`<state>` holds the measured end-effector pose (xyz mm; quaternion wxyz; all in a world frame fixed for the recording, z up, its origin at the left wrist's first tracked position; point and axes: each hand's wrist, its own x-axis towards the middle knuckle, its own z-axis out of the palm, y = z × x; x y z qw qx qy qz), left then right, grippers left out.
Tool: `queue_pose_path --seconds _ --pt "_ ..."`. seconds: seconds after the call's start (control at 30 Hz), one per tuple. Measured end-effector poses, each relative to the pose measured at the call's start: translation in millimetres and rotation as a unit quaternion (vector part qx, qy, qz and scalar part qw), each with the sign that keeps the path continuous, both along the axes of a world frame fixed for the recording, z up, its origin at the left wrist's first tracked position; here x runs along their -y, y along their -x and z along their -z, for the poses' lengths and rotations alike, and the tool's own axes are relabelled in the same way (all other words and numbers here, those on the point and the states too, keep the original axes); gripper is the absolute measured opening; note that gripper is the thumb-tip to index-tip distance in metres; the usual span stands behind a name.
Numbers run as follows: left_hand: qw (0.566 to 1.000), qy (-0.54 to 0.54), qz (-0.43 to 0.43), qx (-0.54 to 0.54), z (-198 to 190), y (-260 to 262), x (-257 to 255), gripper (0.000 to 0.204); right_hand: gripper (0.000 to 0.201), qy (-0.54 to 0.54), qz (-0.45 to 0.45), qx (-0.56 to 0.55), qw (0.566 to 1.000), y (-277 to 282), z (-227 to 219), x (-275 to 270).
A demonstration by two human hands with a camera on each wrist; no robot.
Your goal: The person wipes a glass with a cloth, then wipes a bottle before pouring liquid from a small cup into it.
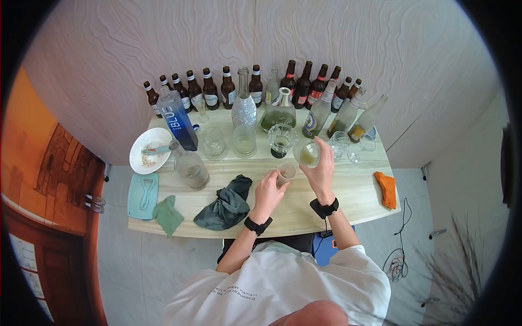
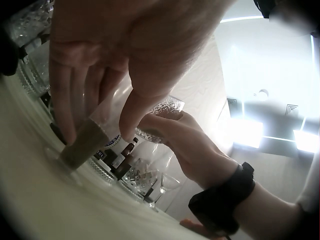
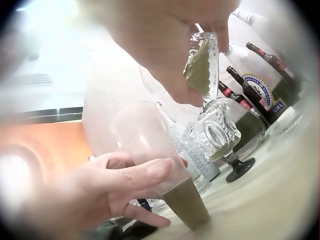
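My left hand (image 1: 267, 193) grips a tall clear cup (image 1: 287, 171) near the middle of the table. Murky green liquid (image 3: 185, 202) fills the lower part of that cup, whose base stands close over the tabletop. Fingers and thumb of the left hand (image 3: 120, 187) wrap around its sides. In my right hand (image 1: 321, 168) is a cut-pattern glass (image 1: 306, 152), raised and tilted just beyond the cup. Greenish liquid (image 3: 200, 70) lies along the inside of this glass in the right wrist view. Behind both hands stands a stemmed glass goblet (image 1: 283, 138) with a dark foot.
Clear bottles and a green-filled decanter (image 1: 278, 117) stand behind, before a row of brown beer bottles (image 1: 210, 89). To the left are a blue bottle (image 1: 182, 119), a glass bottle (image 1: 190, 169), a white bowl (image 1: 136, 157) and a dark cloth (image 1: 224, 206). An orange cloth (image 1: 385, 190) lies right.
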<state>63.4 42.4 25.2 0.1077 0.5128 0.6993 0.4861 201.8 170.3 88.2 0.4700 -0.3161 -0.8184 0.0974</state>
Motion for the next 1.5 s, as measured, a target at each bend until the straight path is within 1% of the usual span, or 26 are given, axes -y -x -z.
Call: queue_pose_path --seconds 0.17,0.33,0.47,0.57,0.87,1.27,1.37,1.5 --pt "1.000 0.000 0.005 0.003 1 0 -1 0.037 0.093 -0.057 -0.014 0.011 0.998 1 -6 4" --pt "1.000 -0.001 0.004 0.004 0 0 -1 0.036 0.088 -0.097 -0.013 0.029 0.995 0 -8 4" --pt "1.000 -0.004 0.002 0.001 1 0 -1 0.036 0.087 -0.122 -0.021 0.036 0.992 -1 -8 5" --pt "1.000 -0.005 0.003 -0.001 1 0 -1 0.037 0.086 -0.130 -0.018 0.061 0.989 -4 -8 5" --pt "1.000 -0.025 0.005 0.001 7 1 -3 0.036 0.077 -0.182 -0.028 0.085 0.979 -4 -13 7" --pt "1.000 -0.022 0.000 -0.005 8 1 -3 0.037 0.081 -0.251 -0.035 0.108 0.961 -3 -10 -1" --pt "1.000 -0.014 -0.003 -0.003 4 0 -2 0.037 0.074 -0.265 -0.041 0.114 0.957 -3 -10 -4" --pt "1.000 -0.010 -0.010 0.007 3 -1 -2 0.037 0.061 -0.295 -0.038 0.141 0.944 -2 -19 -6"
